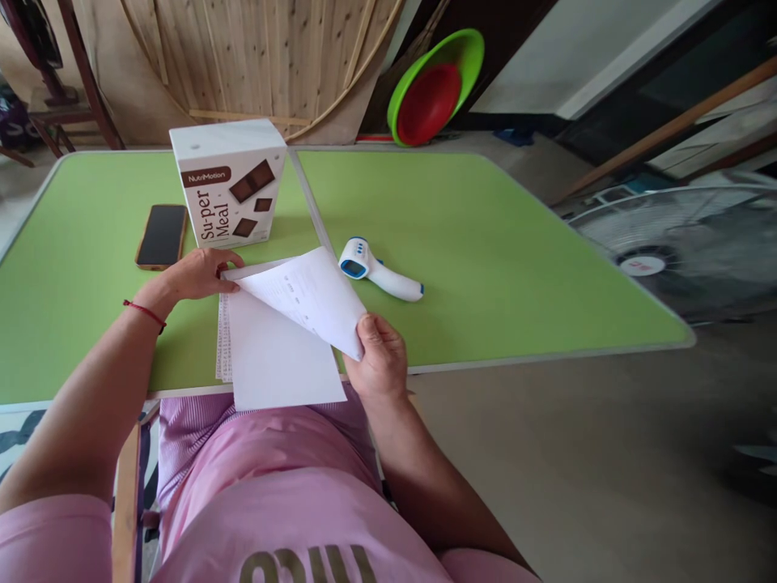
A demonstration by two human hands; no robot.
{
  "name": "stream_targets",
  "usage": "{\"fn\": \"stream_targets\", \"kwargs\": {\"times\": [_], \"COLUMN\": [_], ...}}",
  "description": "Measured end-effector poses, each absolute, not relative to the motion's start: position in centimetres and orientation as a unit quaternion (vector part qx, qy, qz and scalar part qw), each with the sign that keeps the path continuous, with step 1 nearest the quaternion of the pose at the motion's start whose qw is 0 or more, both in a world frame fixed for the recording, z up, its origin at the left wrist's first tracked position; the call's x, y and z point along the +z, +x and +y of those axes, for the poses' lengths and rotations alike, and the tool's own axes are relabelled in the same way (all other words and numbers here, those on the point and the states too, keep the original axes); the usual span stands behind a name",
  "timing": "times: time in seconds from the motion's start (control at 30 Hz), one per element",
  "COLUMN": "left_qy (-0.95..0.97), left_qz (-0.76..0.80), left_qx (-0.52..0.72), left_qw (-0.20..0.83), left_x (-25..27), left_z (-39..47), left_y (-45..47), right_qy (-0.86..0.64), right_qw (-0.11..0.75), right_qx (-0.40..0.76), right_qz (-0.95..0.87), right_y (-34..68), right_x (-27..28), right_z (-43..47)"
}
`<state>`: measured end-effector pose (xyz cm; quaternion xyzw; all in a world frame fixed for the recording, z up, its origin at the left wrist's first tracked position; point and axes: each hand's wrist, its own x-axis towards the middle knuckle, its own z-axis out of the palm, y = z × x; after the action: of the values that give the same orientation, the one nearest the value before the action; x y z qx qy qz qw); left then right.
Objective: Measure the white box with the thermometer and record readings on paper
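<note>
Head view: right hand (381,360) pinches the lifted corner of the top paper sheet (307,295); left hand (197,274), fingers closed, pins its far edge on the tabletop (486,243). Sheet looks light, limp, crease-prone; best held at corners

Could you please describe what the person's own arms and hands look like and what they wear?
Both hands are bare, with no gloves or rings visible. The left hand has a thin red string bracelet around its wrist. The right hand and its wrist wear nothing. Both forearms are uncovered; short pink sleeves begin at the upper arms, matching the pink top with pale lettering.
</note>
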<state>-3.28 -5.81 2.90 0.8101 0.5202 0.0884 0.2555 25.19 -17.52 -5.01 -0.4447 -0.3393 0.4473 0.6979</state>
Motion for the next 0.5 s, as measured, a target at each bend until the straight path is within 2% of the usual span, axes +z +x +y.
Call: {"fn": "stream_targets", "kwargs": {"times": [0.5], "left_qy": [0.824], "left_qz": [0.499], "left_qx": [0.124], "left_qw": [0.239], "left_x": [2.29], "left_z": [-5.56], "left_y": [-3.28], "right_qy": [-0.429], "right_qw": [0.706], "right_qx": [0.465], "right_qz": [-0.318], "right_y": [25.34], "right_x": [-5.04], "right_z": [-17.62]}}
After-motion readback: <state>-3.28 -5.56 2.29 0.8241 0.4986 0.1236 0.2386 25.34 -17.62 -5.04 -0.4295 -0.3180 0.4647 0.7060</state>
